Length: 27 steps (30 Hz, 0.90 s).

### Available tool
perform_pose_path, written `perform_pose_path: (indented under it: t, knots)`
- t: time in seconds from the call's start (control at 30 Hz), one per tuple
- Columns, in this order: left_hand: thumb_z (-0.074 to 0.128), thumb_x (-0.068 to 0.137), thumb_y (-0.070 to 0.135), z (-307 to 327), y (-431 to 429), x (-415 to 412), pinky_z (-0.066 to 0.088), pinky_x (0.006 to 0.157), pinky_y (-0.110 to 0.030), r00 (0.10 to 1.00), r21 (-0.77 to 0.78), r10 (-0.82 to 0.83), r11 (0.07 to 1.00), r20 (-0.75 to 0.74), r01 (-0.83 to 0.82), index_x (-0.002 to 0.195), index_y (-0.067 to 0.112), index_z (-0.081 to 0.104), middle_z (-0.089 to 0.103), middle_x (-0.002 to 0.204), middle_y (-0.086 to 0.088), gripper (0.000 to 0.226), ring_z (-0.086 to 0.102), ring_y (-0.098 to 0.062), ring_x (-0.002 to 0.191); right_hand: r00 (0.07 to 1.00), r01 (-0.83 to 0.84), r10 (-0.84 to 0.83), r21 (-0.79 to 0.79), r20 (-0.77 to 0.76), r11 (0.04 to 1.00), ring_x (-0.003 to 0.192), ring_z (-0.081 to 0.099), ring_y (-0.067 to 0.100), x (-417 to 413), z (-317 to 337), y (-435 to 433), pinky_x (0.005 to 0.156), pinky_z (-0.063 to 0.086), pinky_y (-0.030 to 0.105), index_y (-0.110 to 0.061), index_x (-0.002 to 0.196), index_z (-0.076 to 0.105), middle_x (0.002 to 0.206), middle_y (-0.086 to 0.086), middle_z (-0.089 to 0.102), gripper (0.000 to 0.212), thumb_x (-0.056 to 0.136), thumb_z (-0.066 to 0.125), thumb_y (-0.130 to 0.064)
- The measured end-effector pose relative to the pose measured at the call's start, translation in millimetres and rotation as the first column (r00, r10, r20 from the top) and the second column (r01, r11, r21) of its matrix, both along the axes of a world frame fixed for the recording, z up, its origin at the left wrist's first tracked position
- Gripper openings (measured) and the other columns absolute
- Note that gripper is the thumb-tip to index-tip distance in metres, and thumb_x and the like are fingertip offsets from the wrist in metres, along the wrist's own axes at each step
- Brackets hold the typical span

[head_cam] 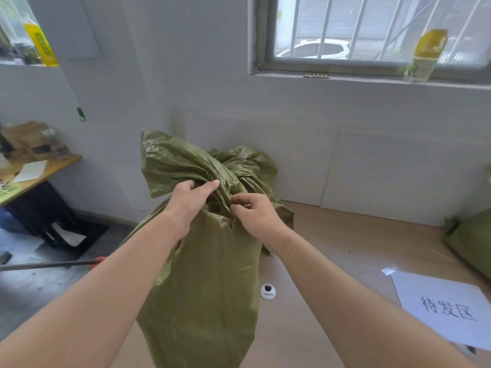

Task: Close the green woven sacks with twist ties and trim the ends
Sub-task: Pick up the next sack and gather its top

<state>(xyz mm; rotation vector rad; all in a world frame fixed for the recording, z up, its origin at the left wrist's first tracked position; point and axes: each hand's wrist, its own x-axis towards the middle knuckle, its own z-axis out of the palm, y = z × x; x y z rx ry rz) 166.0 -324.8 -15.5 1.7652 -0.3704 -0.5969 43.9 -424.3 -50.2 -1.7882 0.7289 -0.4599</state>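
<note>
Standing over a green woven sack (207, 274), upright at frame centre on a pale wooden surface (345, 248) and reaching down to 6 o'clock. Gripping the bunched neck with the left hand (190, 200), fingers curled round the gathered fabric from the 9 o'clock side. Pinching a fold of that same neck with the right hand (255, 213), thumb and fingertips closed on the weave, just at 3 o'clock of the left. Above both hands, loose mouth fabric flaring toward 11 and 1 o'clock.

At 3 o'clock by the frame edge, part of a second green sack (473, 243). At 4 o'clock, a white paper sign (446, 309) with handwritten characters, flat on the wood. Beside the sack, toward 5 o'clock, a small round metal fitting (267, 291). At 9 o'clock, a wooden table (39, 176) with papers. At 1 o'clock, a barred window (358, 35) with a yellow-labelled bottle (425, 57) on the sill.
</note>
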Motion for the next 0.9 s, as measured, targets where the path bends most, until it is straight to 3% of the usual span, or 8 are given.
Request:
perform_pose_path:
  t: [0.23, 0.37, 0.47, 0.6, 0.7, 0.77, 0.83, 0.9]
  knots:
    - [0.063, 0.09, 0.008, 8.3, 23.6, -11.8, 0.059, 0.089, -0.05, 1.0, 0.007, 0.006, 1.0, 0.014, -0.006, 0.088, 0.005, 0.07, 0.073, 0.085, -0.019, 0.008, 0.068, -0.032, 0.082, 0.994, -0.103, 0.102, 0.017, 0.044, 0.995, 0.071, 0.067, 0.009, -13.0, 4.5, 22.4, 0.073, 0.06, 0.03, -0.025, 0.105, 0.082, 0.08, -0.008, 0.076, 0.014, 0.094, 0.075, -0.02]
    - [0.049, 0.094, 0.0, 16.2, 43.8, -24.6, 0.054, 0.066, -0.04, 0.999, -0.066, -0.038, 0.997, -0.025, 0.037, 0.078, 0.013, 0.064, 0.063, 0.067, -0.009, 0.025, 0.06, -0.027, 0.067, 0.989, -0.129, 0.133, -0.064, 0.062, 0.99, 0.074, 0.068, 0.005, -21.5, 18.4, 43.6, 0.084, 0.063, 0.033, -0.023, 0.103, 0.083, 0.078, -0.012, 0.076, 0.013, 0.091, 0.079, -0.021]
    - [0.043, 0.096, -0.002, 25.6, 59.1, -38.1, 0.058, 0.06, -0.036, 0.994, -0.147, -0.066, 0.988, -0.083, 0.053, 0.087, 0.013, 0.067, 0.069, 0.073, -0.01, 0.03, 0.065, -0.025, 0.062, 0.979, -0.177, 0.182, -0.056, 0.094, 0.983, 0.077, 0.069, 0.003, -37.4, 31.1, 58.9, 0.084, 0.06, 0.02, -0.016, 0.107, 0.082, 0.082, -0.01, 0.075, 0.015, 0.093, 0.077, -0.014]
    - [0.038, 0.101, -0.004, 37.6, 76.5, -62.1, 0.062, 0.053, -0.034, 0.984, -0.266, -0.096, 0.963, -0.153, 0.052, 0.098, 0.011, 0.07, 0.076, 0.085, -0.015, 0.036, 0.074, -0.023, 0.065, 0.973, -0.198, 0.204, -0.062, 0.109, 0.978, 0.086, 0.07, 0.008, -58.6, 37.8, 80.3, 0.094, 0.059, 0.031, -0.014, 0.113, 0.081, 0.088, -0.009, 0.077, 0.019, 0.094, 0.076, -0.016]
    - [0.035, 0.104, -0.004, 44.9, 88.7, -81.9, 0.065, 0.065, -0.043, 0.966, -0.386, -0.118, 0.922, -0.23, 0.021, 0.104, 0.009, 0.069, 0.077, 0.094, -0.02, 0.037, 0.077, -0.03, 0.076, 0.957, -0.261, 0.274, -0.132, 0.096, 0.956, 0.068, 0.064, 0.003, -85.4, 52.0, 88.7, 0.072, 0.06, 0.026, -0.022, 0.102, 0.082, 0.077, -0.011, 0.076, 0.014, 0.095, 0.074, -0.03]
    - [0.035, 0.105, -0.003, 49.4, 96.6, -95.6, 0.064, 0.07, -0.045, 0.954, -0.449, -0.145, 0.894, -0.263, 0.012, 0.106, 0.01, 0.07, 0.078, 0.097, -0.021, 0.037, 0.078, -0.032, 0.083, 0.962, -0.098, 0.152, -0.23, 0.228, 0.968, 0.057, 0.057, -0.002, -109.5, 64.4, 86.9, 0.058, 0.05, 0.019, -0.022, 0.093, 0.082, 0.069, -0.016, 0.07, 0.016, 0.094, 0.074, -0.037]
    - [0.035, 0.104, -0.004, 52.5, 103.9, -110.1, 0.064, 0.072, -0.044, 0.945, -0.5, -0.161, 0.866, -0.284, -0.002, 0.106, 0.011, 0.071, 0.078, 0.099, -0.02, 0.038, 0.078, -0.031, 0.086, 0.891, 0.351, -0.256, -0.211, 0.375, 0.912, 0.079, 0.062, 0.004, -129.0, 70.2, 77.9, 0.075, 0.057, 0.03, -0.024, 0.098, 0.075, 0.092, -0.016, 0.064, 0.024, 0.088, 0.078, -0.045]
    - [0.036, 0.104, -0.004, 55.6, 109.7, -125.4, 0.065, 0.072, -0.044, 0.941, -0.535, -0.168, 0.845, -0.294, -0.016, 0.108, 0.011, 0.071, 0.078, 0.1, -0.018, 0.039, 0.078, -0.031, 0.087, 0.793, 0.6, -0.565, -0.132, 0.227, 0.789, 0.11, 0.06, 0.02, -144.1, 69.1, 68.1, 0.101, 0.051, 0.047, -0.023, 0.119, 0.061, 0.119, -0.003, 0.054, 0.063, 0.075, 0.08, -0.066]
